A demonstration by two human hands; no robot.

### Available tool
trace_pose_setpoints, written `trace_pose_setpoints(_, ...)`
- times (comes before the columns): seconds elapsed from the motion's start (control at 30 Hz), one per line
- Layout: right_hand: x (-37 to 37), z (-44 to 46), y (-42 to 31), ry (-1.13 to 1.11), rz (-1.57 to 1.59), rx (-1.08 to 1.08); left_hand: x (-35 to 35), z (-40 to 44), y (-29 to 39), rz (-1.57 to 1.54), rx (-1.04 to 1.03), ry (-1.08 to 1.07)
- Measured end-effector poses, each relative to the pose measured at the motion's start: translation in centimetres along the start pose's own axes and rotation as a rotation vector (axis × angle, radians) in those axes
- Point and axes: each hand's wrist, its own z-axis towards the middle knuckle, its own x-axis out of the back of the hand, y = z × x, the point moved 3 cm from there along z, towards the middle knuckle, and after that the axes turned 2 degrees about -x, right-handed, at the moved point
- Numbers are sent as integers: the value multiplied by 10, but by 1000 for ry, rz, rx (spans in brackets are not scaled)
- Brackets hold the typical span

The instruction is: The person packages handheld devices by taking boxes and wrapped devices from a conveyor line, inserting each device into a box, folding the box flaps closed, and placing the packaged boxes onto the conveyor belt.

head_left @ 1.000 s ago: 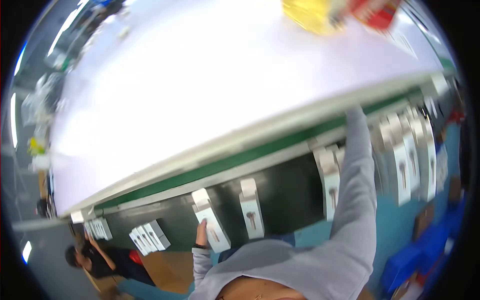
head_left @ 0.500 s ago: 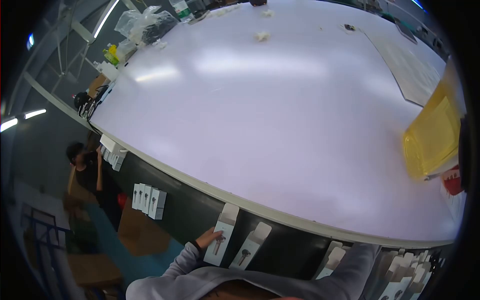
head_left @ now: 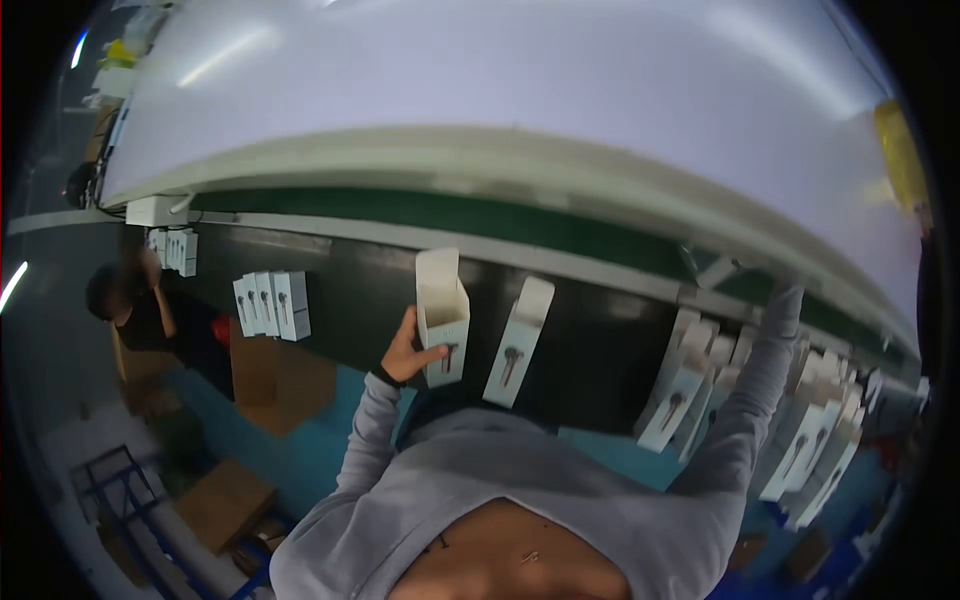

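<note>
Left hand (head_left: 408, 352) half-closed round a box (head_left: 446, 330), thumb across its front! More of its inside shows than half a second ago; right hand (head_left: 789, 286) blurs, grip unreadable.

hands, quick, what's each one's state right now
Left hand: closed on a white box with its top flap up.
Right hand: hidden beyond the grey sleeve; cannot be told.

Glare streaks my table (head_left: 480, 70) near two o'clock, and a lamp (head_left: 13, 286) glows at nine. My view bows the table's edge (head_left: 500, 152) and blackens at the corners.
</note>
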Motion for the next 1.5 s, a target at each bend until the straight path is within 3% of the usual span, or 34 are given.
trace_pose_setpoints(0.13,19,-122,-150,-35,497,157,2,-4,8,3,-98,-88)
trace_pose_setpoints(0.2,28,-197,-223,143,744,148,8,-7,6,145,-163,-82)
trace_pose_setpoints(0.27,27,-251,-258,84,980,111,16,-13,5,207,-161,-133)
trace_pose_setpoints(0.47,-4,-354,-345,211,985,43,33,-20,0,405,-176,-319)
trace_pose_setpoints(0.53,-24,-365,-363,108,1012,46,42,-23,2,483,-128,-401)
trace_pose_setpoints(0.67,-53,-374,-387,79,1023,48,56,-26,4,637,-219,-380)
trace_pose_setpoints(0.8,-74,-376,-401,106,1107,47,69,-28,9,669,-178,-408)
trace_pose_setpoints(1.0,-126,-371,-410,-23,1087,-62,69,-27,18,476,-200,-399)
trace_pose_setpoints(1.13,-162,-364,-424,23,964,25,72,-26,14,446,-250,-398)
trace_pose_setpoints(1.27,-169,-370,-460,115,650,177,76,-23,14,536,-276,-375)
trace_pose_setpoints(1.3,-165,-368,-463,49,655,207,79,-24,18,460,-179,-359)
trace_pose_setpoints(1.37,-158,-366,-466,-79,661,261,89,-22,16,432,-212,-362)
trace_pose_setpoints(1.5,-161,-364,-460,-159,807,566,103,-17,17,446,-249,-394)
